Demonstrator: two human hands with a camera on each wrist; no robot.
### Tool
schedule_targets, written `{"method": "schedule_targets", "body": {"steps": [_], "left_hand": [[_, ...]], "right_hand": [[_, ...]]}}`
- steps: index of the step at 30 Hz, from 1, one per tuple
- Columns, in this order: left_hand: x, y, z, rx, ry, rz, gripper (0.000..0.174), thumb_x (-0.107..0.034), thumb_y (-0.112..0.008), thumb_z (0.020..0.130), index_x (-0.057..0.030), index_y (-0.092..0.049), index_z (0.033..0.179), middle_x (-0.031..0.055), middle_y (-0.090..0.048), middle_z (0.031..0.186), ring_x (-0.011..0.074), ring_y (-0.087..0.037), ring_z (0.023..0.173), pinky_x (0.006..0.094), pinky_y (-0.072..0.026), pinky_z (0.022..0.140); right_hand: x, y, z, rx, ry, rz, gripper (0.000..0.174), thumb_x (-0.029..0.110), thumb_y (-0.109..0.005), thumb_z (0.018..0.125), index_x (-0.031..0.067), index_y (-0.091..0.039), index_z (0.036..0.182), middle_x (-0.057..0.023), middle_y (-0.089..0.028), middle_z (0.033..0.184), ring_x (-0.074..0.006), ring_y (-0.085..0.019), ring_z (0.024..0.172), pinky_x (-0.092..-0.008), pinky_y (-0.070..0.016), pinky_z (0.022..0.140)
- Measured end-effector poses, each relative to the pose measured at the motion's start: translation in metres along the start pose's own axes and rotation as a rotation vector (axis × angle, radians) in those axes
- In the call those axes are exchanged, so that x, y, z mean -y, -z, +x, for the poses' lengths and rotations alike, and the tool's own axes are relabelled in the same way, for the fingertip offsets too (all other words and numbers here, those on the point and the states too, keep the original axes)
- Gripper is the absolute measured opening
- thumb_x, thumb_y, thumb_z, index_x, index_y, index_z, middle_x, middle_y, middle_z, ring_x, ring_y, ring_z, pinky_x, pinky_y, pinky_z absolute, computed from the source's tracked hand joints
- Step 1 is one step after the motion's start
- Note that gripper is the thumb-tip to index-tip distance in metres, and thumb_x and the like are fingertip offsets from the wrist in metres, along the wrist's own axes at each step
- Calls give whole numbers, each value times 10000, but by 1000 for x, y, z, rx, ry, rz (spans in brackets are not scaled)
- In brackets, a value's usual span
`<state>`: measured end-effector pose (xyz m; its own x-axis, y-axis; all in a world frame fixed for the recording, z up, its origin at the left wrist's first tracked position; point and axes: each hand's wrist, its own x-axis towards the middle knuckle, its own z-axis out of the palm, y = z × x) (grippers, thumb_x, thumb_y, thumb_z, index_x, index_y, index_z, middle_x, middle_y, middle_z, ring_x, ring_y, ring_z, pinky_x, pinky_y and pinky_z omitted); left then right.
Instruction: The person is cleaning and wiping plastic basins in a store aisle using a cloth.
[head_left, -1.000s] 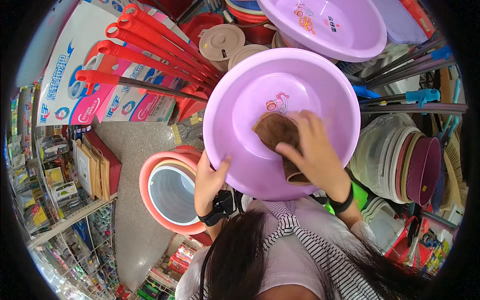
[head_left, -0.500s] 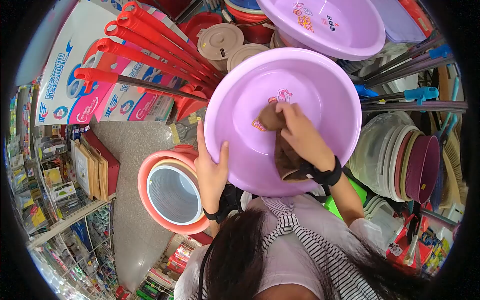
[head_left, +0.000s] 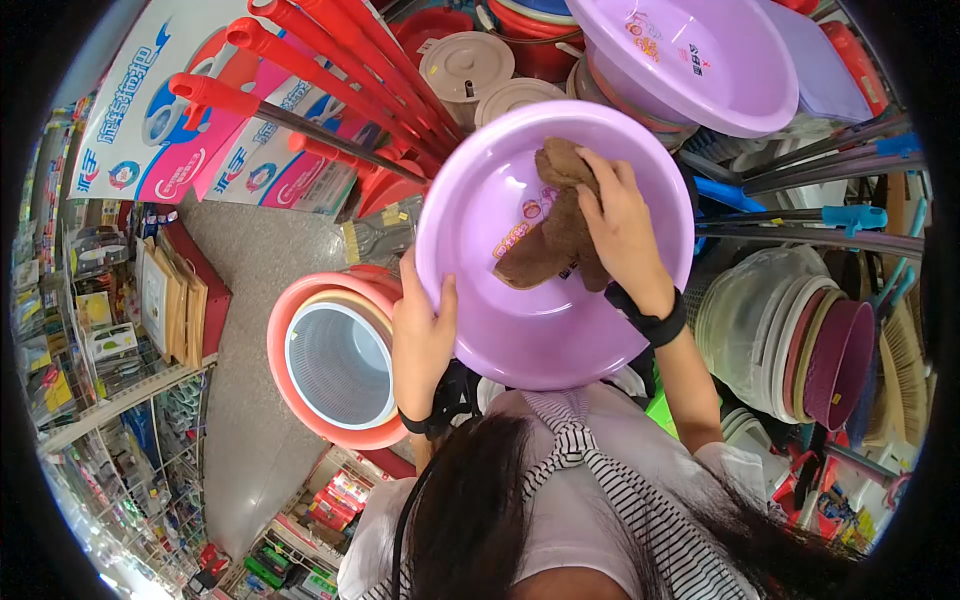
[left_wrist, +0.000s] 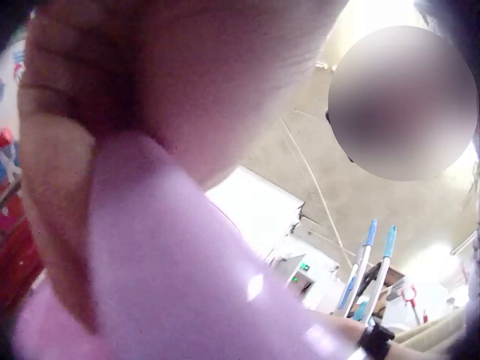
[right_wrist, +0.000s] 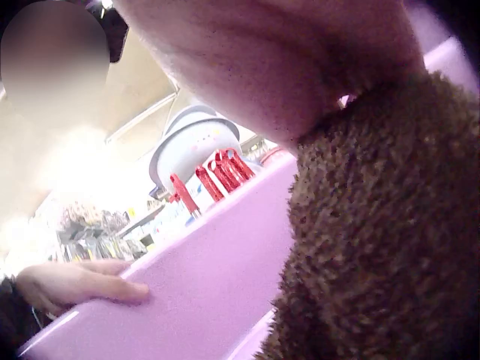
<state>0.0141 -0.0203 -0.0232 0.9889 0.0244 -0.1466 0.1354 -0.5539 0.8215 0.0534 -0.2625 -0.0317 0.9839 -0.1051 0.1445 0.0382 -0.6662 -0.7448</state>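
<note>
A round light-purple plastic basin [head_left: 510, 340] is held in front of the person's chest, with printed characters on its inner bottom. The left hand [head_left: 422, 330] grips the basin's left rim, thumb on the inside and fingers behind the wall; the left wrist view shows that rim between thumb and fingers. Inside the basin, the right hand [head_left: 625, 225] holds a bunched brown cloth [head_left: 545, 250] against the bottom. Close up in the right wrist view, the fuzzy towel-like cloth [right_wrist: 382, 217] hangs under the right hand, partly hiding the basin wall.
Red-handled poles [head_left: 300, 110] lean at upper left before printed boxes. A second purple basin [head_left: 740, 80] sits beyond. Nested pink and white baskets [head_left: 340, 360] stand at left on the floor, stacked tubs [head_left: 790, 330] at right, and shelves of packaged goods [head_left: 110, 330] far left.
The right hand has moved the brown cloth from the basin's near side toward its middle and far side, folding it over. The left hand stays at the left rim.
</note>
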Motion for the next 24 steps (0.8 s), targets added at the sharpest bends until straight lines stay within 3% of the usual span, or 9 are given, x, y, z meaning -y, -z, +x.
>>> {"method": "schedule_targets", "body": {"steps": [5, 10, 13, 14, 17, 19, 22, 24], "left_hand": [[2, -1, -2, 93, -50, -23, 427, -127, -533, 969, -32, -380, 1356, 282, -648, 1065, 415, -659, 1007, 423, -506, 838], [16, -7, 5, 73, -56, -112, 405, -86, -517, 969, -28, -386, 1347, 263, -630, 1108, 390, -646, 1042, 413, -489, 873], [10, -4, 4, 83, -27, -76, 395, -86, -509, 975, -22, -387, 1346, 261, -619, 1139, 382, -636, 1066, 407, -478, 896], [11, -4, 5, 82, -28, -77, 395, -86, -509, 975, -22, -387, 1346, 261, -619, 1139, 382, -636, 1066, 407, -478, 896], [16, -1, 7, 93, -73, -75, 397, -95, -508, 979, -17, -386, 1348, 257, -613, 1150, 371, -628, 1083, 401, -469, 915], [17, -2, 3, 69, -23, -72, 400, -100, -508, 981, -16, -386, 1353, 255, -604, 1163, 363, -617, 1105, 398, -460, 931], [17, 0, 0, 48, -27, -67, 403, -106, -509, 983, -11, -385, 1355, 253, -602, 1170, 357, -614, 1109, 399, -459, 932], [18, 0, 1, 42, -32, -72, 402, -108, -509, 984, -10, -386, 1354, 251, -601, 1178, 355, -614, 1110, 400, -459, 932]], "right_hand": [[-11, -45, 0, 14, 35, -203, 427, 108, -589, 902, 43, -511, 1316, -255, -501, 1144, -439, -564, 1019, -495, -509, 823], [-5, -91, -4, 70, 67, -332, 649, 291, -711, 835, -68, -455, 1311, -257, -495, 1117, -395, -587, 939, -471, -520, 741], [3, -107, -11, 217, 235, -459, 514, 114, -686, 756, -100, -525, 1194, -171, -587, 952, -308, -668, 732, -375, -556, 591], [7, -108, -17, 222, 367, -402, 434, 54, -665, 697, -94, -575, 1094, -160, -611, 898, -277, -685, 677, -350, -560, 555], [7, -112, -36, 339, 504, -421, 373, 57, -663, 703, -85, -594, 1041, -181, -616, 906, -280, -691, 698, -358, -563, 573], [5, -101, -25, 413, 455, -430, 395, 69, -666, 707, -55, -595, 1076, -180, -627, 913, -291, -692, 692, -374, -560, 573], [-10, -90, 8, 233, 233, -396, 371, 66, -646, 755, 32, -604, 1122, -154, -634, 961, -314, -673, 663, -402, -545, 562], [-13, -85, 17, 101, 207, -351, 308, 82, -617, 799, 30, -593, 1102, -143, -633, 970, -312, -669, 670, -416, -542, 574]]}}
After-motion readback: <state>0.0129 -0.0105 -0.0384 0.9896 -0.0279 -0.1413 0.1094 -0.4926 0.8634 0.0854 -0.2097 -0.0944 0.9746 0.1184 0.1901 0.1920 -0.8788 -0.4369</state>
